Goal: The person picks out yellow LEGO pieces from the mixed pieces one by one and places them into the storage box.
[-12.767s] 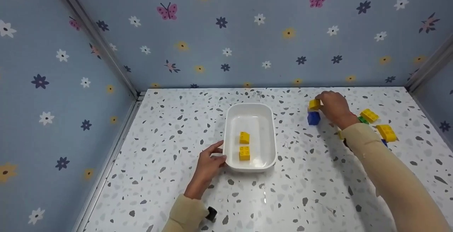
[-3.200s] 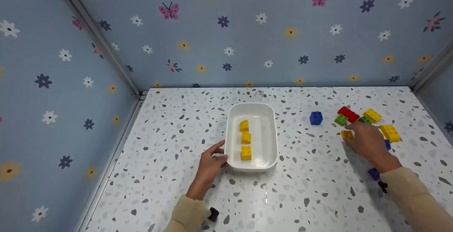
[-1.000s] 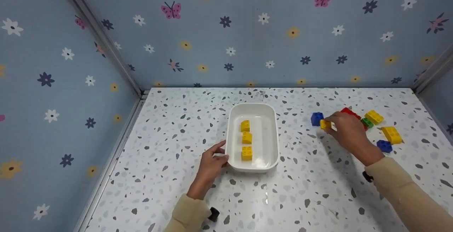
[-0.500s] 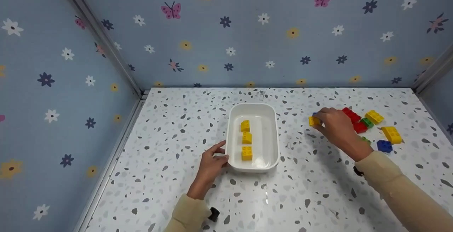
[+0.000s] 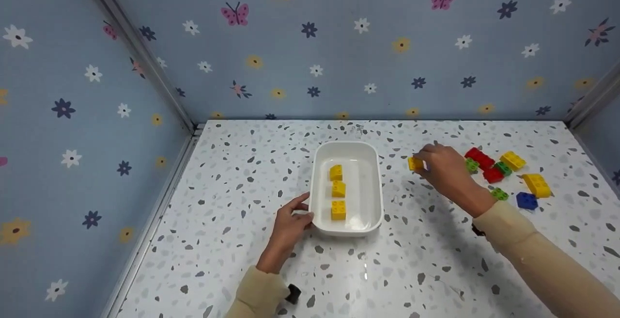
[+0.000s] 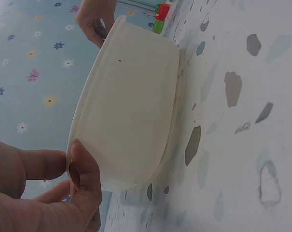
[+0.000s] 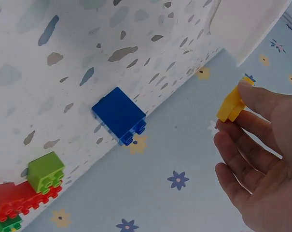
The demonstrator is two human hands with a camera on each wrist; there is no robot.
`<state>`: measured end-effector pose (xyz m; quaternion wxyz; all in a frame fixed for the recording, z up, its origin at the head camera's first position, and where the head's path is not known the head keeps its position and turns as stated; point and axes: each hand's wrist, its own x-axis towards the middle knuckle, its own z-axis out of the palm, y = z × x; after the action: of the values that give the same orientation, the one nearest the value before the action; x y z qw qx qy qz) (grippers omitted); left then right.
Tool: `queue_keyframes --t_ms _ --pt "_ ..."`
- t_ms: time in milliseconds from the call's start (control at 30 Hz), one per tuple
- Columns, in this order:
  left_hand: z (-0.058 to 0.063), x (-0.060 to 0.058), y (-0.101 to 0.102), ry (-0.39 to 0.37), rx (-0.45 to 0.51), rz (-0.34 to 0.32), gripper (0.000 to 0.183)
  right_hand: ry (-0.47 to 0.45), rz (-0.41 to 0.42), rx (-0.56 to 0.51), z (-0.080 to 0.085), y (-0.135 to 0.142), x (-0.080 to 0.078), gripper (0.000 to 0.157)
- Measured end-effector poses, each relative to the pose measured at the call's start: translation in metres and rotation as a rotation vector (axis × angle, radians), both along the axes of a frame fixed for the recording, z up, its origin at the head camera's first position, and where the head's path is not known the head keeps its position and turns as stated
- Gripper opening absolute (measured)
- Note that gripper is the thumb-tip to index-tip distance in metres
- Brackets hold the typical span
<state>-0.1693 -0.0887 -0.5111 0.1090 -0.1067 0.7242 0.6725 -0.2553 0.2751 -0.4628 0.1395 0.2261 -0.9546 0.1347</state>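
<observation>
Light is bright. The table has a soft shadow under the right sleeve; the tub shines near its front edge.

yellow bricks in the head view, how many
6: three yellow bricks in the white container, one pinched in the right hand, two on the table at right; the right arm could hide others.

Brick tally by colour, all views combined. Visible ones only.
Yellow bricks: 6 (3 in the white tray, 1 in the right hand, 2 on the table)
Green bricks: 3
Red bricks: 2
Blue bricks: 2 (1 clear only in the right wrist view)
Total: 13. The right sleeve may hide others.
</observation>
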Motion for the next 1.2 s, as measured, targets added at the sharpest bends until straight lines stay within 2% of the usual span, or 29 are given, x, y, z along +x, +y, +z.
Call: queue_keyframes --t_ms 233,567,900,1200 --pt "-0.001 -0.001 0.001 -0.014 -0.004 0.002 0.055 -0.023 0.001 -0.002 0.001 -0.012 -0.002 0.024" --pt "-0.001 0.0 0.0 0.018 -0.001 -0.012 0.054 -0.057 -0.008 0.013 0.004 -0.029 -0.006 0.024" --pt "-0.003 -0.001 0.001 0.004 -0.029 -0.005 0.055 -0.049 0.048 0.009 0.004 -0.053 -0.011 0.022" --pt "-0.003 -0.001 0.001 0.011 -0.035 -0.008 0.055 -0.086 0.038 0.074 0.007 -0.081 -0.016 0.025"
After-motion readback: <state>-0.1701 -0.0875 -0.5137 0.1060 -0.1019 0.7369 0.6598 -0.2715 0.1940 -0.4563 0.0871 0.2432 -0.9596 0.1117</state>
